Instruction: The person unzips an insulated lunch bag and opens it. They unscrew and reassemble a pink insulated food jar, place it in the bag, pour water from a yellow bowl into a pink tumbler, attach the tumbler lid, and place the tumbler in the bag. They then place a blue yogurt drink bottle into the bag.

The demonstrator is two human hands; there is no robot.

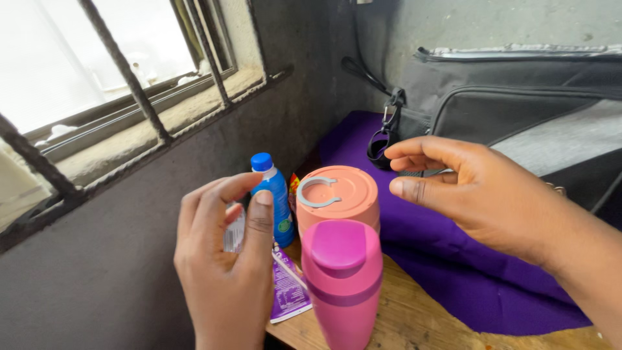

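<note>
Now the right hand (pixel 479 188) hovers open-fingered over the peach cup (pixel 338 198); the left hand (pixel 223 259) pinches a small clear thing (pixel 234 230). Next, grip the lid.

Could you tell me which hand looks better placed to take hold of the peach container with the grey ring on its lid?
Probably the right hand: its open fingers hover beside the peach container. The left hand holds something small, near the blue bottle.
</note>
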